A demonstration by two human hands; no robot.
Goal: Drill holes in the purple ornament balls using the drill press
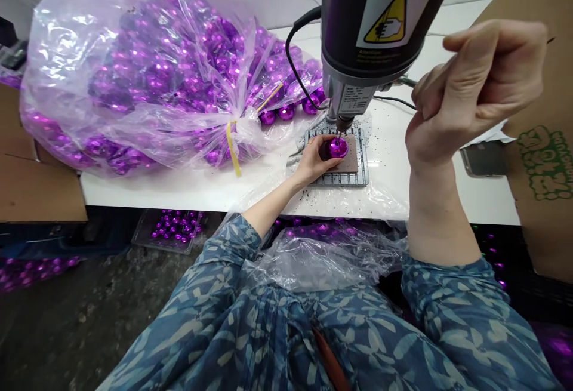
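From where I stood, the work seemed to be at the drilling step. The ball (339, 148) sat on the board (351, 162), atop the drill's base (363, 170), and I took it as the centre of my clock. The drill (376, 33) loomed at twelve, its bit right at the ball's top; whether it had bitten in, I couldn't tell. At eight, the left hand (314, 160) grasped the ball between thumb and fingers. Between two and three, the right hand (474, 89) was clenched, apparently around the lever (405, 81), though the fist hid most of that grip. The big bag (147, 68) of purple balls lay toward ten, and a phone (484, 159) rested at three. To my mind, the next move called for a steady pinch, the ball kept square under the bit, fingertips well clear, and an even pull on the lever.
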